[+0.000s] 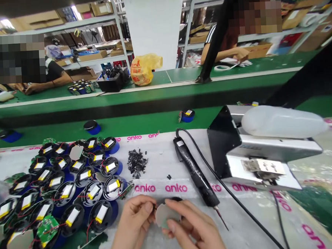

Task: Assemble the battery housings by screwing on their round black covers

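If the fingers loosen, the grey disc [165, 216], held toward the bench's [328, 216] near edge, could slip or tilt, and a rightward swing of the right hand [195, 225] could knock the power screwdriver [194, 169] beside it. That hand's grip is parted only by the disc's breadth, while the left hand's [136, 220] is pinched nearly closed on a small dark piece [154, 207].

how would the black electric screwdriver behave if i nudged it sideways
The black electric screwdriver may roll slightly, since its barrel looks rounded, though the lever along its side could check that. The attached cord would probably drag on it. Its thin bit sticks out and might snag.
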`<action>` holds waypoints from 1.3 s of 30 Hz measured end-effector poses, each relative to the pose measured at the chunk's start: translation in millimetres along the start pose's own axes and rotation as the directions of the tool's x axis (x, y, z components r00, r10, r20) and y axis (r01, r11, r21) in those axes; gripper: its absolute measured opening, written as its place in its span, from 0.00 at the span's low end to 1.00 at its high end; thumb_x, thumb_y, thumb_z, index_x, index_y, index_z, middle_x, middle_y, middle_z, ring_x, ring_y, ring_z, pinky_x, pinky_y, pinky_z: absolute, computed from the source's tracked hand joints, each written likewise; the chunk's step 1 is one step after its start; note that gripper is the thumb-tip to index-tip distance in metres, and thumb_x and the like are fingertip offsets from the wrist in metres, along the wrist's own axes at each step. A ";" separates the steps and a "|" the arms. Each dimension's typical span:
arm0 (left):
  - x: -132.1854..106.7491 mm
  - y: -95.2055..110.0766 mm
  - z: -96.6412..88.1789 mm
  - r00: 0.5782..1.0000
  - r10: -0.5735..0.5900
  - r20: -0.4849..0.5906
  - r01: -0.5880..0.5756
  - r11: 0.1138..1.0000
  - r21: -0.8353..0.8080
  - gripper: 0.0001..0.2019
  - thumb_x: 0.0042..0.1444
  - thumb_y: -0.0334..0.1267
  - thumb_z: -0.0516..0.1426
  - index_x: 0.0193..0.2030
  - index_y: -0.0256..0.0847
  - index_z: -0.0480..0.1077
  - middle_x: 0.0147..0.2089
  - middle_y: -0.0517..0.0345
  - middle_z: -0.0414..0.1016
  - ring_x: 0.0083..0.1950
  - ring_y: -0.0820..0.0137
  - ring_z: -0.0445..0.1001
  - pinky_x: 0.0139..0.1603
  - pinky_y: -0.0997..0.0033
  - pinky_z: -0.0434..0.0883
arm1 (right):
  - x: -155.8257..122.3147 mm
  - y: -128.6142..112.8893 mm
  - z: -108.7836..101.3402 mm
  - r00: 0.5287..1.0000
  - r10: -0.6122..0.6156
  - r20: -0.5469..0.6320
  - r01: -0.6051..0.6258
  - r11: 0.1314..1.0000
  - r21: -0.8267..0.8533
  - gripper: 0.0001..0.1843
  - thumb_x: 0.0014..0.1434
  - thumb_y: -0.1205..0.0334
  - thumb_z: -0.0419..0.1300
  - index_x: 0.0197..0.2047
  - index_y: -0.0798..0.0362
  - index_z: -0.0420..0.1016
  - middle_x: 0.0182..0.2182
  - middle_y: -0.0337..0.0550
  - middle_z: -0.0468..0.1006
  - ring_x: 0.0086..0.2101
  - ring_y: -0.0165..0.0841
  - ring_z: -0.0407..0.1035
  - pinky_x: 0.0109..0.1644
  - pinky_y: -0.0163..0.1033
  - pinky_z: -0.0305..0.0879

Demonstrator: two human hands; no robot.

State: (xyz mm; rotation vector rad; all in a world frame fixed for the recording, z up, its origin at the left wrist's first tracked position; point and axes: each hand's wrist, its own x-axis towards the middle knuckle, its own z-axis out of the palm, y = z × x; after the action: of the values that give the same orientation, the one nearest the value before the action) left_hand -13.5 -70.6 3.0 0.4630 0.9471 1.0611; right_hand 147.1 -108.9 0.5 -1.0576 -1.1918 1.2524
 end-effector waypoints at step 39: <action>-5.4 8.0 10.2 0.969 0.226 0.101 -0.243 0.788 0.565 0.16 0.57 0.50 0.62 0.29 0.38 0.76 0.27 0.60 0.72 0.31 0.69 0.68 0.35 0.73 0.66 | 5.8 -6.0 -18.5 0.957 -0.256 0.135 0.289 0.830 -0.477 0.20 0.70 0.68 0.56 0.63 0.45 0.70 0.40 0.41 0.74 0.33 0.28 0.77 0.39 0.28 0.78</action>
State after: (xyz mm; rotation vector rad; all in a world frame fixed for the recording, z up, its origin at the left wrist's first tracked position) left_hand -10.1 -70.7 16.6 1.1229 1.2085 0.9711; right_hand 165.9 -102.4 4.7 -1.1609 -1.7068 0.7746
